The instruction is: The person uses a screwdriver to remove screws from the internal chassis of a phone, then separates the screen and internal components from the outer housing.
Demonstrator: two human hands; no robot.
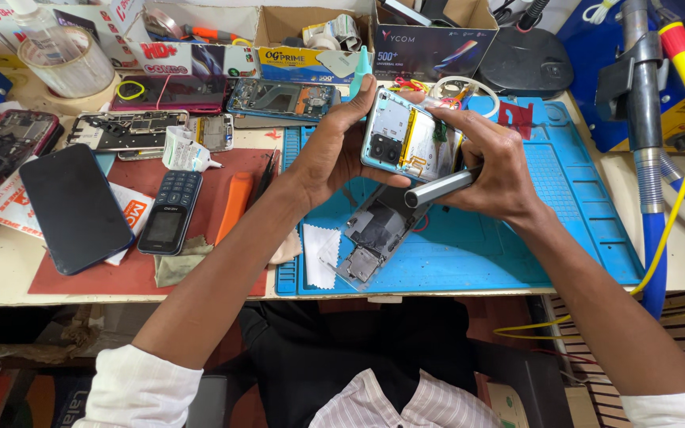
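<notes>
I see a blue rubber work mat (572, 230) on the bench, and above it my left hand (334, 150) cups an opened light-blue smartphone with its back cover off (406, 139). My right hand (493, 162) pinches a grey metal cylindrical tool (438, 189) against the phone's lower edge.

Opened pale-blue phone (406, 135), tilted, held aloft

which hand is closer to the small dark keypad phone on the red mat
Left. The left hand holds the opened smartphone just right of the keypad phone; the right hand, gripping a grey cylindrical tool, is farther right.
</notes>
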